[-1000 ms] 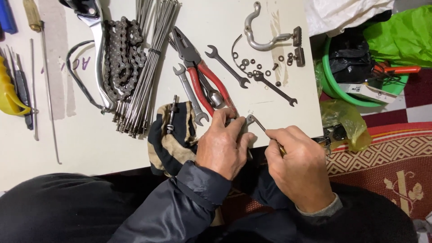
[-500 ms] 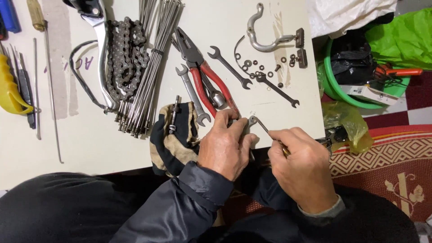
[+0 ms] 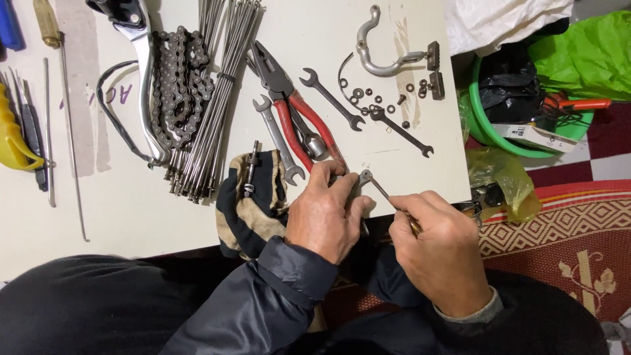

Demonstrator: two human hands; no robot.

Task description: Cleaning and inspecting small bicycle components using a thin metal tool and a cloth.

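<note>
At the counter's [image 3: 407,39] near edge, the left hand [image 3: 322,220] pinches a small grey metal fitting [image 3: 365,176] while the right hand [image 3: 444,250], its grip closed, holds a thin metal tool [image 3: 388,197] against it. The fitting looks light, stiff, slippery and best pinched by its flat sides. Red-handled pliers [image 3: 309,125] crowd the far side; open room lies toward the right edge.

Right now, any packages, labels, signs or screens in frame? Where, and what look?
White label: in the green basin right of the table, a small flat strip with dark print.
Yellow bag: below the basin, crumpled, translucent.
Green bag: top right, crumpled.
No signs or screens.
</note>
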